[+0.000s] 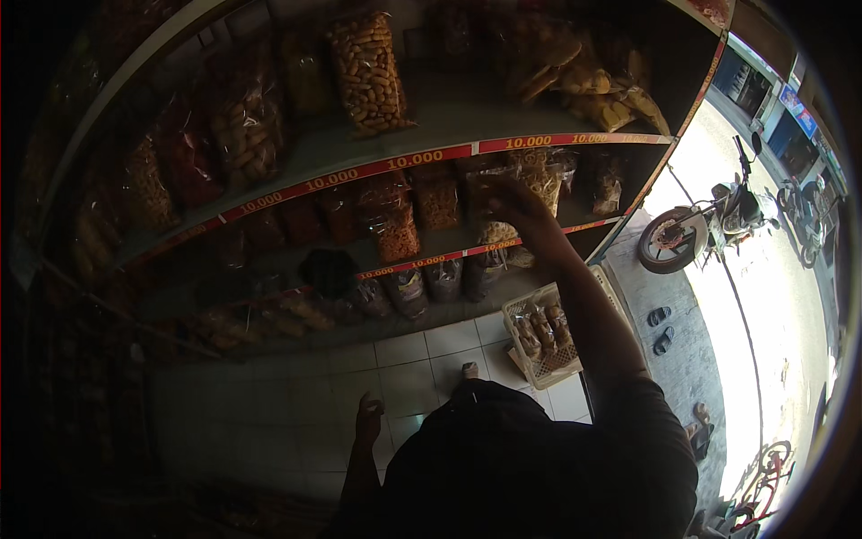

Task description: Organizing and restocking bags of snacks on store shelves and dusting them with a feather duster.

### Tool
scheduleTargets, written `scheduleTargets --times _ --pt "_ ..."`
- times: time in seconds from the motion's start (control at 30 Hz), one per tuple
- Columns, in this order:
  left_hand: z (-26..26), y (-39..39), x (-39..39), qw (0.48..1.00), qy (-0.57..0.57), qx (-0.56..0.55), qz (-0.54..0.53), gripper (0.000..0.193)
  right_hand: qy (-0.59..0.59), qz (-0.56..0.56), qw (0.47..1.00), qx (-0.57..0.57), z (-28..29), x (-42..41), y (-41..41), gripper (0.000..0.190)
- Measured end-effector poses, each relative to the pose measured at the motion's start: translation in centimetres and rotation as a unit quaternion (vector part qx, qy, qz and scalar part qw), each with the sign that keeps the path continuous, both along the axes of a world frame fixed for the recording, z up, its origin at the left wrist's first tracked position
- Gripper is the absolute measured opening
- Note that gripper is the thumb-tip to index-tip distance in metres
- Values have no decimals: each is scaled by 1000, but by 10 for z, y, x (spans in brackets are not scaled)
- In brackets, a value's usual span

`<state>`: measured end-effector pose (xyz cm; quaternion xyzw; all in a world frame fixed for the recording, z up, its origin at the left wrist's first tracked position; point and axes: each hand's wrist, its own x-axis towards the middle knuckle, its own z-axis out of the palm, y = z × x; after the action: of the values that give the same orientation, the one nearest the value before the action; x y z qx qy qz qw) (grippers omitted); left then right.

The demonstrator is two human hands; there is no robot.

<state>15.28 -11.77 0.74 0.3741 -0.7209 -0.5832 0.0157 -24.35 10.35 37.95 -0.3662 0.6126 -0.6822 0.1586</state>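
My right hand [517, 205] reaches over the middle shelf, its fingers at a clear plastic bag of pale snacks [497, 231]. Shade hides whether the fingers grip it. Just behind the hand stands a bag of ring-shaped snacks [542, 178]. To the left on this shelf are a bag of orange-brown snacks [396, 232] and a bag of brown snacks [436, 202]. My left hand [369, 416] hangs low beside my body above the tiled floor [404, 350], fingers loosely bent, with nothing seen in it.
The upper shelf carries a bag of peanuts in shells [372, 74] and bags of large chips [606, 101]. A cream plastic crate [539, 381] with bagged goods stands by my right arm. Outside on the right are a motorcycle [714, 219] and sandals [662, 330].
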Motion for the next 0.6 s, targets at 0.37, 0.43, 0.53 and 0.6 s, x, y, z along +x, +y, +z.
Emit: scheduleTargets --times 0.37,0.43,0.53,0.6 --pt "313 -96 -258 731 367 -574 53 55 -63 -47 995 -64 75 -206 -123 35" --pt "347 -103 -289 696 406 -589 58 56 -76 -56 994 -62 72 -230 -137 36" --pt "380 -108 -322 651 488 -578 66 59 -98 -70 991 -56 65 -259 -158 37" --pt "393 -110 -340 636 487 -597 57 62 -113 -81 989 -54 61 -274 -172 37"
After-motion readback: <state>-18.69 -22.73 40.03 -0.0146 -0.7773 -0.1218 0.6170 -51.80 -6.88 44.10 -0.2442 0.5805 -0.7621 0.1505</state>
